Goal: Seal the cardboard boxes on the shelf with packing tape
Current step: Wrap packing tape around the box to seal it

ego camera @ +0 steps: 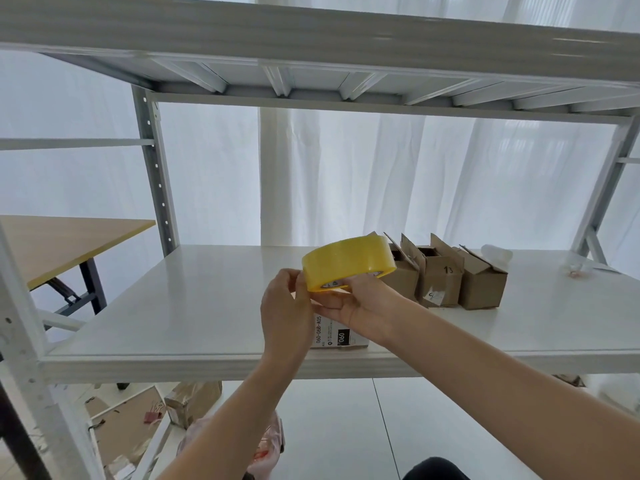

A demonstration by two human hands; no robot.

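Right hand [360,308] holds tape roll [346,259] (tilted); left hand [287,306] pinches rim.

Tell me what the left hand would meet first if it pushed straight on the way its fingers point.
The tape roll: the left hand has its fingertips at the roll's left rim, seemingly touching, while the right hand holds it. Depth beyond is unclear.

Storeroom or packing area: white metal shelving [214,362], labelled cardboard boxes [440,275].
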